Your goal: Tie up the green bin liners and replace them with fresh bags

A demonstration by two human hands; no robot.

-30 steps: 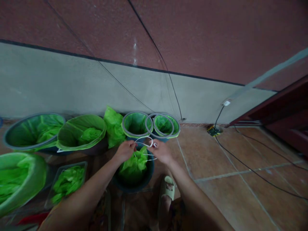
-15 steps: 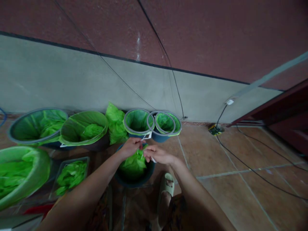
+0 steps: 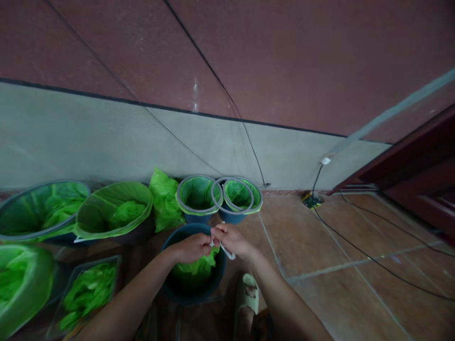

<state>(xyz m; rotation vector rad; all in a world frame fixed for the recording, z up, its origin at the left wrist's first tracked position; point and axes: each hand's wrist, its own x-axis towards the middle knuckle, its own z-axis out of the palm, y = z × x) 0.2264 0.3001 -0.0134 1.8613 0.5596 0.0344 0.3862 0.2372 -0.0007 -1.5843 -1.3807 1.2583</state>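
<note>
Head camera: my left hand (image 3: 194,247) and right hand (image 3: 232,238) pinch white string (image 3: 229,253) above a green bag (image 3: 195,271), likely soft and light, best held there.

Left grip (image 3: 194,247) just beside right grip (image 3: 232,238)

Spreads underfoot as a floor (image 3: 313,258) of brown tiles with pale joints. Carries, along the back from left to right, a grey-rimmed bin (image 3: 21,204), a green-lined bin (image 3: 95,208), a lumpy green bag (image 3: 164,201) and 2 small blue buckets (image 3: 197,219). Nearer, bears a pale-green lined bin (image 3: 39,279) at far left, a rectangular tray (image 3: 118,270), a dark blue bucket (image 3: 179,231) and a pale slipper (image 3: 245,299). Farther right, supports a yellow-and-black object (image 3: 312,201) and 2 dark cords (image 3: 369,259).
</note>
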